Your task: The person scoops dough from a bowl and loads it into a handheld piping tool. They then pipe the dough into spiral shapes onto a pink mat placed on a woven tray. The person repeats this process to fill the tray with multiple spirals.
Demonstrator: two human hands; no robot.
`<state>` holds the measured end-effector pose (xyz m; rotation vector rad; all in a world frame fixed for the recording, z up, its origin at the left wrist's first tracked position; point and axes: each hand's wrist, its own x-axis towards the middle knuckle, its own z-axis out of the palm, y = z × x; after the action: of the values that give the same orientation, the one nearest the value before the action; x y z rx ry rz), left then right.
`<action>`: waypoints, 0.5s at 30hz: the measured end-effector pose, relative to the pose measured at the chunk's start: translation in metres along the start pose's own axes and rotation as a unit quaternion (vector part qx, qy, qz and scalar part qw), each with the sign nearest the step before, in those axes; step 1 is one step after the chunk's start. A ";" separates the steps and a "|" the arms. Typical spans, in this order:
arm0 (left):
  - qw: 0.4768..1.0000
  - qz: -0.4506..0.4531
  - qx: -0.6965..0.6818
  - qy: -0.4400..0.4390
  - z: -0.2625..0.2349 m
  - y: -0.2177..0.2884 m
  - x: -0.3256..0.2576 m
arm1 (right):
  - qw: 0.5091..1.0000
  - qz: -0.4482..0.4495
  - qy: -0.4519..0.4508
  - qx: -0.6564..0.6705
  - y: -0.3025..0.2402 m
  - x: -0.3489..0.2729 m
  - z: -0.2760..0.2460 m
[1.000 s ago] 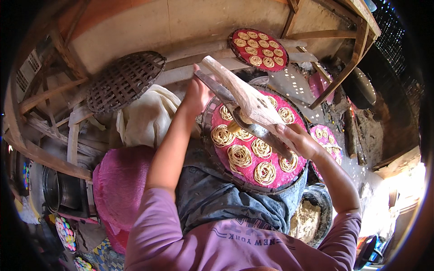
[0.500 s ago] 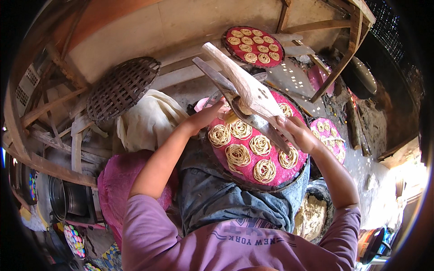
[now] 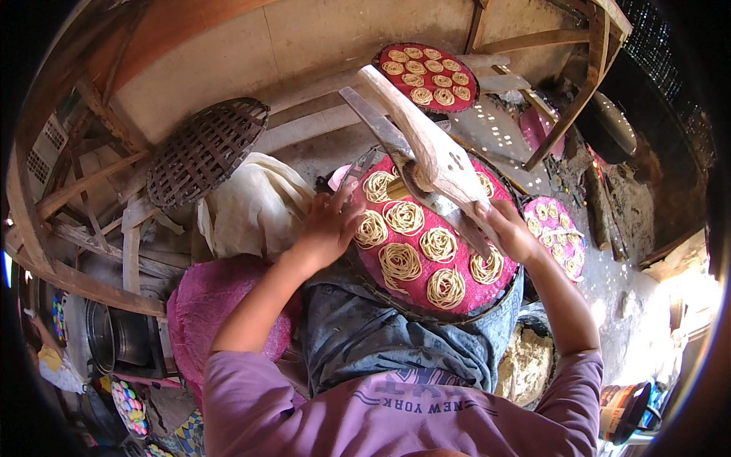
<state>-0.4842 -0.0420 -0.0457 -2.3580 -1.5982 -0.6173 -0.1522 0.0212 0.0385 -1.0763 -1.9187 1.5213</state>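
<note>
A pale wooden hand press (image 3: 438, 156) with two long, jaw-like levers slants over a round tray (image 3: 487, 311) on my lap. Around the press's lower right end my right hand (image 3: 509, 230) is closed. My left hand (image 3: 329, 232) is off the press, fingers apart, beside the tray's left rim, holding nothing. Pink cloth (image 3: 367, 263) lines the tray. Several coils of thin dough strands (image 3: 438, 245) lie on it, and the press hides some of those at the far side.
A second tray (image 3: 396, 85) of dough coils rests at the back, and a smaller pink one (image 3: 554, 236) sits to the right. To the left are an open-weave basket (image 3: 207, 152), a cream cloth (image 3: 251, 206) and a pink bundle (image 3: 217, 301). A dark pan (image 3: 609, 129) stands far right.
My left hand has let go of the press and drawn back toward me, its fingers opening. The press has shifted slightly right, still in my right hand.
</note>
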 end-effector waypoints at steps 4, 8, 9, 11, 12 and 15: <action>0.995 -0.075 0.024 0.068 -0.037 0.005 -0.019 | 1.000 0.024 0.005 0.008 -0.011 -0.021 -0.002; 0.959 -0.168 -0.073 0.215 -0.059 0.013 -0.034 | 0.999 -0.036 -0.004 0.014 -0.029 -0.033 0.006; 0.946 -0.193 -0.102 0.238 -0.059 0.018 -0.039 | 0.998 -0.042 -0.018 0.033 -0.032 -0.035 0.008; 0.954 -0.179 -0.070 0.229 -0.058 0.022 -0.054 | 0.996 -0.054 -0.022 0.070 -0.038 -0.042 0.004; 0.957 -0.189 -0.020 0.219 -0.057 0.022 -0.064 | 0.995 -0.074 0.000 0.064 -0.041 -0.048 -0.002; 0.946 -0.255 -0.021 0.199 -0.050 0.012 -0.098 | 0.981 -0.115 0.129 0.088 -0.040 -0.077 -0.025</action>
<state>-0.5149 -0.1489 -0.0460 -1.6779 -1.9968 -1.1507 -0.0994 -0.0294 0.0923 -0.8916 -1.6348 1.3255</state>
